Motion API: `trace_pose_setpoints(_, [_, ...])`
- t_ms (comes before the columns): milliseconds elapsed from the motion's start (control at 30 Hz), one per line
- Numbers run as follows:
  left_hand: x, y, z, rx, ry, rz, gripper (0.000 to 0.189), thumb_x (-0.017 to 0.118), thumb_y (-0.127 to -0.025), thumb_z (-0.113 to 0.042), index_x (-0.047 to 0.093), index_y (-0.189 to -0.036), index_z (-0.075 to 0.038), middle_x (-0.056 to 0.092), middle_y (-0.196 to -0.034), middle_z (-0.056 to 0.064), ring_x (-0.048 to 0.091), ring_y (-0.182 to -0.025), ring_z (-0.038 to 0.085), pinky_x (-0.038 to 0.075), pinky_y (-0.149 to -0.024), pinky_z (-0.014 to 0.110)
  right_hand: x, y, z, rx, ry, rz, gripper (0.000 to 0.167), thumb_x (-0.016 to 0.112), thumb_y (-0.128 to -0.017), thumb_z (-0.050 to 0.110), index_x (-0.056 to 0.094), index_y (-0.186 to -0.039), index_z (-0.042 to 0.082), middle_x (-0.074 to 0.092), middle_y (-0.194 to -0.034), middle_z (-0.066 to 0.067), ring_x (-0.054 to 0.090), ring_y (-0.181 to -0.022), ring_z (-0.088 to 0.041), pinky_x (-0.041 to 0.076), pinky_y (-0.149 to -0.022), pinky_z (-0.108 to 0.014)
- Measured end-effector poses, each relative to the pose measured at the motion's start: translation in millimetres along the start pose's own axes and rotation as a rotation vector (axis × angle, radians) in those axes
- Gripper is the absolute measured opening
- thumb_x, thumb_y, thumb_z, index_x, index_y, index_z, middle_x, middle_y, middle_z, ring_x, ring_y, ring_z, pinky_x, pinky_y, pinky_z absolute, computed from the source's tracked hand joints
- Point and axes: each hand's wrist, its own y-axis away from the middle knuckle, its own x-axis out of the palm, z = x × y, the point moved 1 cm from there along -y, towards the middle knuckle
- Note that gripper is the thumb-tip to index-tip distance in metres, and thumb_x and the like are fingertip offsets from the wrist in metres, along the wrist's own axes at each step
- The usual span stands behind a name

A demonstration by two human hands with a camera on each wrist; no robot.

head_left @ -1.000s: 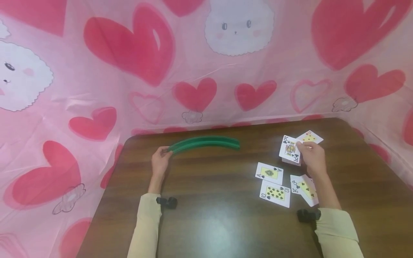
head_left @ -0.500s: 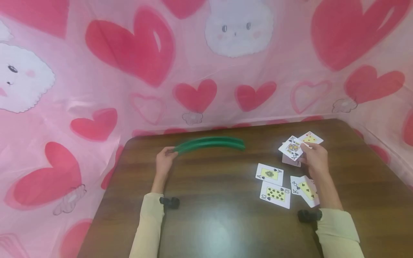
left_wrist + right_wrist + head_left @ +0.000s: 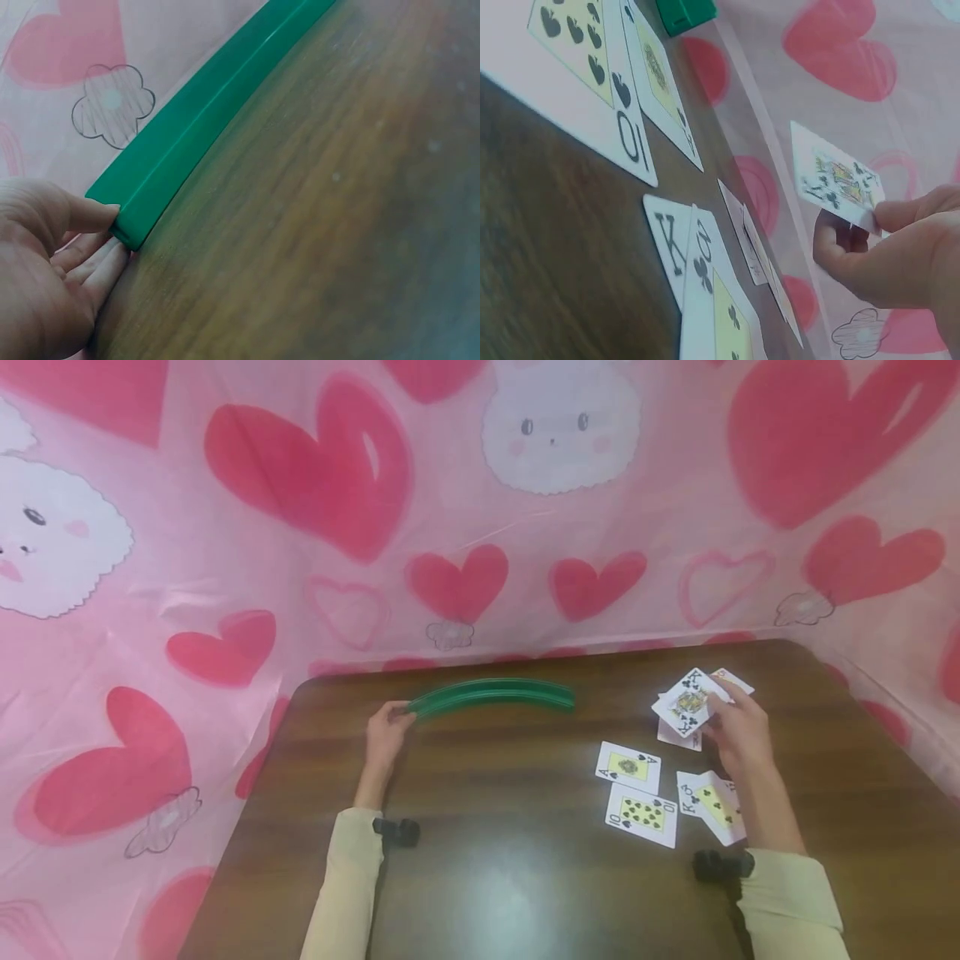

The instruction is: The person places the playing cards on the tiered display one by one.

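Note:
In the head view my left hand [image 3: 385,743] pinches the left end of a green curved playing card holder [image 3: 491,692] near the table's far edge. The left wrist view shows thumb and fingertips on that end of the card holder [image 3: 199,124]. My right hand [image 3: 742,735] pinches a king of clubs [image 3: 686,703] at its edge, between thumb and fingers. In the right wrist view the king of clubs [image 3: 840,180] is raised above the table, tilted, its face visible. Below it lie a partly covered card [image 3: 678,737] and a red-pip card [image 3: 737,681].
Nearer me lie an ace of spades [image 3: 628,766] and a ten of spades [image 3: 641,814], edges overlapping. To their right, a clubs card [image 3: 722,810] covers part of a king [image 3: 686,793]. A heart-print pink cloth [image 3: 517,568] hangs behind the brown table [image 3: 487,810].
The king of clubs has turned clockwise in my right hand, baring more of the card beneath. My left hand and the green card holder have shifted slightly right.

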Motion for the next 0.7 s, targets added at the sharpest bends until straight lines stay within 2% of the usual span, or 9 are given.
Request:
trace_pose_setpoints(100, [0.7, 0.6, 0.0, 0.012, -0.013, -0.016, 0.027, 0.064, -0.08, -0.017, 0.06, -0.105, -0.008, 0.059, -0.107, 0.013, 0.054, -0.098, 0.026, 0.043, -0.083, 0.041, 0.4, 0.8, 2.5, 0.013, 0.039, -0.002, 0.049, 0.047, -0.091, 0.024, 0.032, -0.137, 0.024, 0.012, -0.146, -0.001, 0.024, -0.127, -0.023, 0.03, -0.099, -0.034])
trace_pose_setpoints(167, [1.6, 2.3, -1.3, 0.035, -0.016, -0.039, 0.027, 0.064, -0.079, -0.017, 0.061, -0.103, -0.007, 0.06, -0.103, 0.014, 0.055, -0.095, 0.026, 0.044, -0.08, 0.04, -0.1, 0.0, 2.9, 0.012, 0.03, -0.019, 0.051, 0.05, -0.089, 0.022, 0.032, -0.137, 0.022, 0.015, -0.145, -0.005, 0.029, -0.123, -0.023, 0.035, -0.096, -0.032])
trace_pose_setpoints(233, [2.9, 3.3, -2.2, 0.049, -0.013, -0.058, 0.025, 0.065, -0.078, -0.016, 0.061, -0.102, -0.007, 0.061, -0.1, 0.013, 0.056, -0.092, 0.026, 0.045, -0.078, 0.039, -0.6, -1.0, 3.4, 0.014, 0.014, -0.045, 0.056, 0.057, -0.085, 0.02, 0.034, -0.136, 0.018, 0.024, -0.139, -0.007, 0.037, -0.114, -0.019, 0.042, -0.087, -0.023])
trace_pose_setpoints(300, [3.8, 4.4, -3.5, 0.046, -0.003, -0.07, 0.024, 0.064, -0.078, -0.014, 0.061, -0.101, -0.007, 0.061, -0.098, 0.013, 0.057, -0.09, 0.025, 0.045, -0.077, 0.038, -1.5, -1.9, 3.6, 0.025, -0.033, -0.066, 0.063, 0.064, -0.079, 0.016, 0.035, -0.136, 0.015, 0.029, -0.133, -0.006, 0.04, -0.108, -0.015, 0.043, -0.081, -0.018])
trace_pose_setpoints(367, [4.1, 4.3, -3.4, 0.031, 0.002, -0.074, 0.024, 0.064, -0.078, -0.012, 0.061, -0.101, -0.006, 0.061, -0.098, 0.012, 0.057, -0.09, 0.024, 0.045, -0.077, 0.037, -2.3, -2.0, 3.9, 0.038, -0.106, -0.058, 0.068, 0.068, -0.076, 0.012, 0.035, -0.135, 0.014, 0.028, -0.136, -0.006, 0.038, -0.115, -0.017, 0.04, -0.089, -0.021])
trace_pose_setpoints(433, [4.4, 3.6, -3.0, 0.006, 0.001, -0.064, 0.025, 0.063, -0.079, -0.012, 0.06, -0.103, -0.007, 0.06, -0.1, 0.012, 0.056, -0.093, 0.024, 0.044, -0.08, 0.038, -3.3, -1.3, 4.7, 0.051, -0.186, -0.037, 0.071, 0.069, -0.074, 0.008, 0.034, -0.136, 0.014, 0.022, -0.142, -0.004, 0.028, -0.126, -0.017, 0.03, -0.098, -0.023])
trace_pose_setpoints(500, [4.6, 2.4, -2.0, -0.009, 0.004, -0.064, 0.025, 0.063, -0.079, -0.012, 0.06, -0.103, -0.007, 0.06, -0.101, 0.013, 0.056, -0.093, 0.025, 0.044, -0.081, 0.039, -4.2, -0.7, 5.9, 0.051, -0.277, -0.005, 0.072, 0.068, -0.074, 0.004, 0.033, -0.136, 0.014, 0.014, -0.146, 0.002, 0.017, -0.132, -0.014, 0.022, -0.102, -0.024])
trace_pose_setpoints(567, [5.2, 1.6, -0.8, -0.015, 0.004, -0.064, 0.025, 0.063, -0.079, -0.012, 0.06, -0.104, -0.007, 0.06, -0.102, 0.013, 0.056, -0.094, 0.024, 0.043, -0.081, 0.038, -4.6, -0.2, 8.0, 0.037, -0.358, 0.01, 0.071, 0.068, -0.073, 0.0, 0.034, -0.135, 0.013, 0.013, -0.147, 0.003, 0.015, -0.132, -0.012, 0.023, -0.1, -0.023])
trace_pose_setpoints(700, [7.9, 0.8, 2.3, -0.014, 0.001, -0.068, 0.024, 0.063, -0.079, -0.014, 0.061, -0.103, -0.008, 0.061, -0.1, 0.012, 0.057, -0.091, 0.023, 0.044, -0.079, 0.037, -3.5, 1.8, 13.7, 0.013, -0.428, 0.0, 0.062, 0.069, -0.071, -0.002, 0.046, -0.128, 0.011, 0.027, -0.141, -0.001, 0.028, -0.126, -0.012, 0.035, -0.091, -0.019])
